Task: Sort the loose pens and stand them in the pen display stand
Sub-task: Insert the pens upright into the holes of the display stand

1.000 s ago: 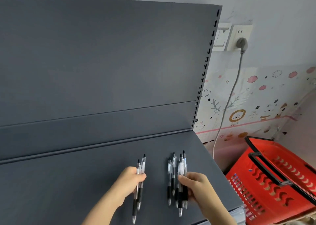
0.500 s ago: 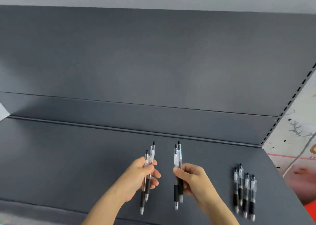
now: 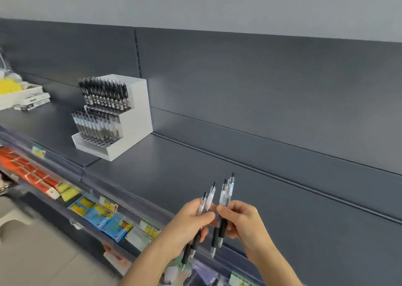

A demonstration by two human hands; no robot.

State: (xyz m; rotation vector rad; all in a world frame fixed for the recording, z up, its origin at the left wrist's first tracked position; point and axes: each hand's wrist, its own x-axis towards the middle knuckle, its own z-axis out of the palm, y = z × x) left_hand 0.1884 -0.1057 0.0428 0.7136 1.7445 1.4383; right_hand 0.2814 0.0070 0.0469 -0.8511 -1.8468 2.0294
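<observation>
While the left hand [image 3: 189, 220] grips two pens [image 3: 209, 197], the right hand [image 3: 245, 220] pinches another pair [image 3: 226, 195] (tips down).

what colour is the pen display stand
The pen display stand is white, clearest in the head view.

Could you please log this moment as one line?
left hand: grips left pens | right hand: grips right pens | pen display stand: apart, far left

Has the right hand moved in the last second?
Yes. The right hand, holding pens, has moved left along the shelf: the shelf's right end, close beside it before, is out of view, and the stand now shows at left.
</observation>
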